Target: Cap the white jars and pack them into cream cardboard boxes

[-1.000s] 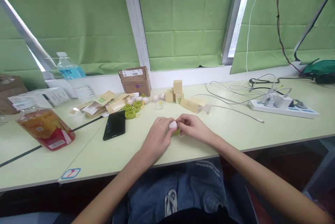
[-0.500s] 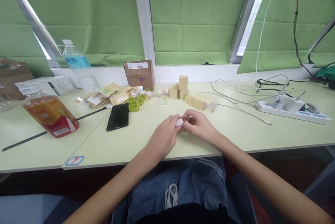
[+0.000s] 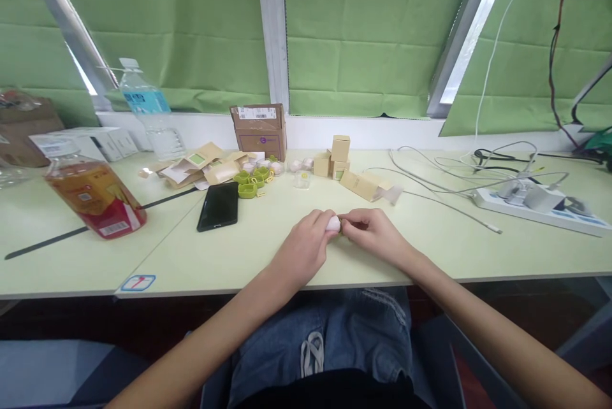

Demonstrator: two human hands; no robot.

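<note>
My left hand (image 3: pixel 306 244) is closed around a small pinkish-white rounded piece (image 3: pixel 333 223), which pokes out between thumb and forefinger just above the table. My right hand (image 3: pixel 375 234) meets it from the right, its thumb and forefinger pinched at the end of the piece. A little dark or greenish bit shows between those fingertips, too small to name. Beyond the hands are an opened kraft paper box (image 3: pixel 354 184) with clear plastic sticking out, a small clear container (image 3: pixel 302 180), and more pinkish-white rounded pieces (image 3: pixel 295 165). Several green cup-like holders (image 3: pixel 247 190) lie left of them.
A black phone (image 3: pixel 218 206) lies to the left, near a tilted-looking bottle of amber drink (image 3: pixel 98 195) and a water bottle (image 3: pixel 155 119). Small kraft boxes (image 3: pixel 340 148) are stacked behind. A brown carton (image 3: pixel 261 140) stands by the wall. Cables and a power strip (image 3: pixel 540 205) occupy the right.
The pinkish-white piece now points more toward my right fingertips, and its end looks darker there. My right fingers have straightened slightly. The whole view has shifted a little.
</note>
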